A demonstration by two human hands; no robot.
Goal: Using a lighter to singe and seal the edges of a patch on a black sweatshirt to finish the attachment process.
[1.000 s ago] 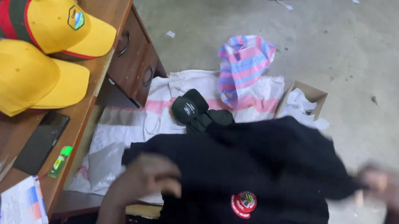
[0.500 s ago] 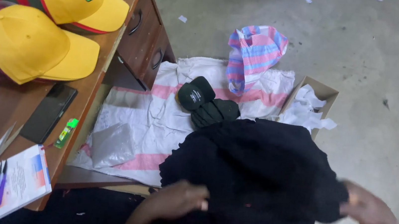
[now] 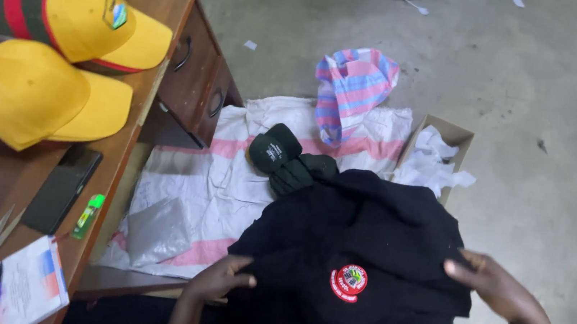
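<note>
A black garment (image 3: 359, 242) with a round red-and-white badge (image 3: 348, 283) lies across my lap, badge side up. My left hand (image 3: 220, 281) grips its left edge, fingers curled into the cloth. My right hand (image 3: 492, 283) holds its right edge with fingers pinched on the fabric. Just beyond the garment, black caps (image 3: 289, 158) rest on a white sack with pink stripes (image 3: 228, 184) spread on the floor.
A wooden desk (image 3: 173, 33) at left carries two yellow-and-red striped caps (image 3: 48, 48), a dark phone (image 3: 61, 187), a green lighter (image 3: 88, 215) and a booklet with pens (image 3: 13, 286). A pink-and-blue striped bag (image 3: 351, 89) and a cardboard box with white cloth (image 3: 437, 157) sit on the concrete floor.
The garment has been turned so its round badge faces up again. My hands have shifted to its left and right edges, and the view moved slightly.
</note>
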